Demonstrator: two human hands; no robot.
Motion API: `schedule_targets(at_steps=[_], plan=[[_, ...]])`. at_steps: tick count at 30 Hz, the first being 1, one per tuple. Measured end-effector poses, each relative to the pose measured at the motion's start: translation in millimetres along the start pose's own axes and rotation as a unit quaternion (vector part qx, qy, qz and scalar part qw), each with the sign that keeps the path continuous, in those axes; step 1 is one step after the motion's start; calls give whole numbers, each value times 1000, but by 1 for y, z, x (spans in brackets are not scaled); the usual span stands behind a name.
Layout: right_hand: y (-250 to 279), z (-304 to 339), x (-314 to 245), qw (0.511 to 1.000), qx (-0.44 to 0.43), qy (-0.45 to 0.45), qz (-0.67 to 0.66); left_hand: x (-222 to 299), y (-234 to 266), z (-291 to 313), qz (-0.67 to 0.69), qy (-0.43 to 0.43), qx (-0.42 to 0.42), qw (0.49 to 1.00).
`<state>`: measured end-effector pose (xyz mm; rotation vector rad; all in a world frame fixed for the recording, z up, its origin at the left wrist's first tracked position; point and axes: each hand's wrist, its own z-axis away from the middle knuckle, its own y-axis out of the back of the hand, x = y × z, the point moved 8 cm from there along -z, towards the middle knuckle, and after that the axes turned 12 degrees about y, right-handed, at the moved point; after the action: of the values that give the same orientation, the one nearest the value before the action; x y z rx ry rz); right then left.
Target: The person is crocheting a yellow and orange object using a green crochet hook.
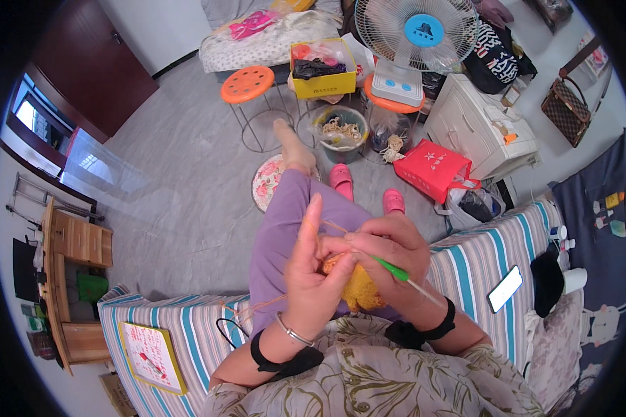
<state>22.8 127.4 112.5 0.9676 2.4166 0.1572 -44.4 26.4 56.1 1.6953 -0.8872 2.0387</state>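
Observation:
Over my lap, my left hand (307,281) pinches a small yellow and orange crochet piece (364,292) between thumb and fingers. Its index finger points up, with a thin orange yarn (261,304) at it; that strand also trails past my left wrist. In my right hand (405,251) is a crochet hook (391,268) with a green grip and a pale shaft end sticking out toward my wrist. The fingertips of both hands meet at the top of the piece, so the hook's tip and the stitches there are hidden.
I sit on a striped bed (202,326). A phone (506,289) lies to my right, a yellow-edged board (153,356) to my left. Ahead stand a fan (389,28), orange stools (247,84), a bucket (342,149) of yarn and a red bag (432,169). Pink slippers (341,182) are on the floor.

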Motion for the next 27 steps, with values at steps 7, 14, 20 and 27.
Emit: schedule_targets(at_steps=[7,14,20,27], plan=[[-8,32,17,984,132,-79,-91,-3,-7,-2,93,-34,-7,995],[-26,47,40,863,227,-232,-387,-2,1,0,92,8,-20,996],[-12,9,-1,999,-19,-1,46,-2,9,3,-32,-57,21,998],[-16,38,27,975,167,-104,-104,-14,0,-2,132,-14,12,991]])
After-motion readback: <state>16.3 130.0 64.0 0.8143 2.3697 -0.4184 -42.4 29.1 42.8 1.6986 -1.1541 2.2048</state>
